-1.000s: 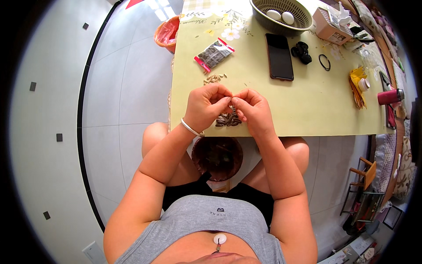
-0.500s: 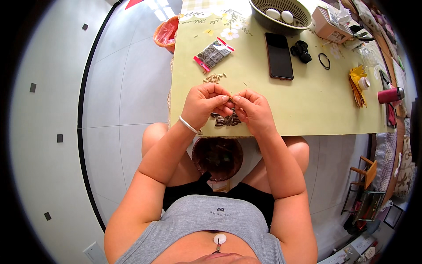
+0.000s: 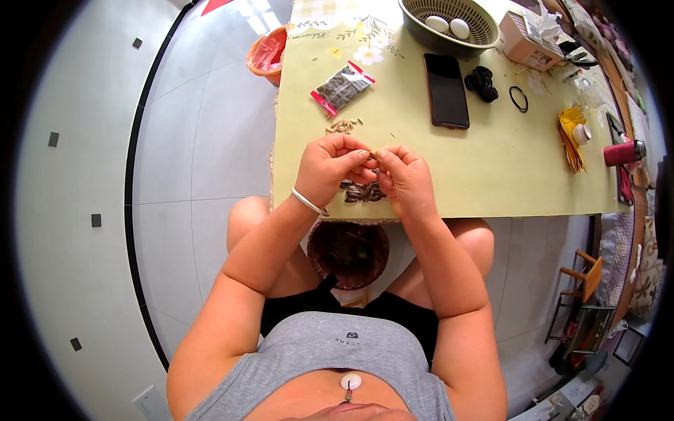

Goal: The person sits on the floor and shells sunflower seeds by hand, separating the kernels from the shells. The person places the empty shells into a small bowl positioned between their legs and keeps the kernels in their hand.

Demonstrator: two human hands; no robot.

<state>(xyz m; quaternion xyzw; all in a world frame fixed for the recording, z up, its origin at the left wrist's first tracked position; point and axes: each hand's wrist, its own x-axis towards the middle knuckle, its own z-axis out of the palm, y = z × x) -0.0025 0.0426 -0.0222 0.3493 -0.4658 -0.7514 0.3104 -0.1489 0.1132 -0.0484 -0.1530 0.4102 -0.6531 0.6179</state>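
Note:
My left hand [image 3: 330, 165] and my right hand [image 3: 409, 179] meet over the table's near edge, thumbs and fingertips pinched together on a small sunflower seed [image 3: 373, 155]. The fingers partly cover the seed. Just below them lies a pile of dark striped sunflower seeds [image 3: 362, 193], partly hidden by my hands. Beyond my left hand is a small heap of pale shelled kernels [image 3: 342, 126]. Farther off rests a clear bag of dark seeds [image 3: 344, 88] with pink-red ends.
A dark bin [image 3: 347, 282] stands between my knees below the table edge [image 3: 491, 203]. On the table are a phone [image 3: 446, 91], a black gadget [image 3: 481, 84], a black loop [image 3: 519, 99], a basket [image 3: 449, 49] with two eggs, and a tissue box [image 3: 528, 42].
My hands stay pinched together at the same spot, with small finger movements at the seed. The view has shifted very slightly.

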